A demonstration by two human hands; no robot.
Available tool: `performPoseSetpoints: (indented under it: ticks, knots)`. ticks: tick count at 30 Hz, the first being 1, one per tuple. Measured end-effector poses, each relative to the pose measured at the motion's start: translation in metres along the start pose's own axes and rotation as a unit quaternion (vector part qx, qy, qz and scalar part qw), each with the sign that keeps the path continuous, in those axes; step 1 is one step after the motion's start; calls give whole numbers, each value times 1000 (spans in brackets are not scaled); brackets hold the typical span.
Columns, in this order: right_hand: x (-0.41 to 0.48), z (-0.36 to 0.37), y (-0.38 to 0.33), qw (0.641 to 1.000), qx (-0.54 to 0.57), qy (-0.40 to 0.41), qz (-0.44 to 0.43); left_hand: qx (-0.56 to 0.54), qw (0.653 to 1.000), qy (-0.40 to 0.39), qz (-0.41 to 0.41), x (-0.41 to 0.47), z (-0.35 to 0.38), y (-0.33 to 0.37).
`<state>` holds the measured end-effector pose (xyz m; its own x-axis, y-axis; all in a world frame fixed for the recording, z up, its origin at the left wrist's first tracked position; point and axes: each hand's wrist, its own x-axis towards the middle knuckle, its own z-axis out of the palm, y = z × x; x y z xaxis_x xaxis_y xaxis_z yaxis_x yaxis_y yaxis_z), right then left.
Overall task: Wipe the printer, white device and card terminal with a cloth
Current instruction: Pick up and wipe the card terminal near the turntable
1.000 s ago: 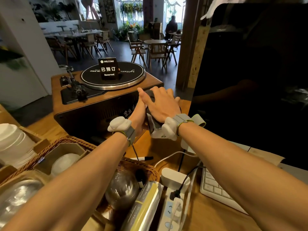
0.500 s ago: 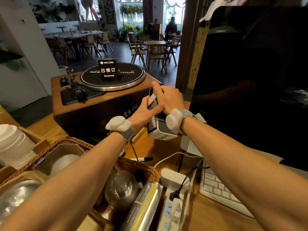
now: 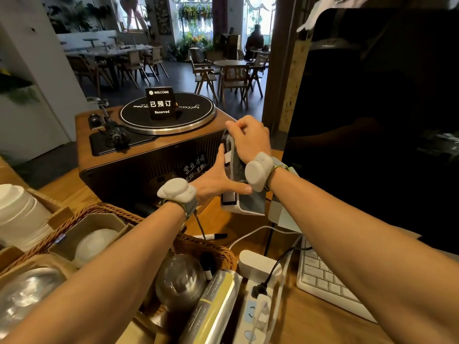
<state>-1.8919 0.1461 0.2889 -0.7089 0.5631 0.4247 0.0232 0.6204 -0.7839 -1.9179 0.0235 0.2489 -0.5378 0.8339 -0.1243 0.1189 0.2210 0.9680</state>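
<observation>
Glass of the dark monitor [image 3: 372, 120] filled the space right of your hands, and the wooden record player [image 3: 149, 155] stood just beyond them. Between your hands the card terminal [image 3: 244, 206] was tilted up over the surface [image 3: 310, 319], white lower end toward you. Your left hand [image 3: 218, 180] lay spread against its left side, fingers straight, thumb stretched beneath. Your right hand [image 3: 250, 137] curled over its top, pinching the grey cloth [image 3: 237, 165] draped down its face. You seemed mid-wipe on the terminal. Whether the printer and white device were done could not be told.
</observation>
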Motion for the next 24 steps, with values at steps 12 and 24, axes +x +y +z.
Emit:
performPoseSetpoints:
  ticks: [12,24]
  knots:
    - [-9,-7,0,988,-29,-152,-6,67,990,107,68,3,-14,11]
    - [-6,-1,-6,962,50,-231,137,159,984,57,50,-1,-18,7]
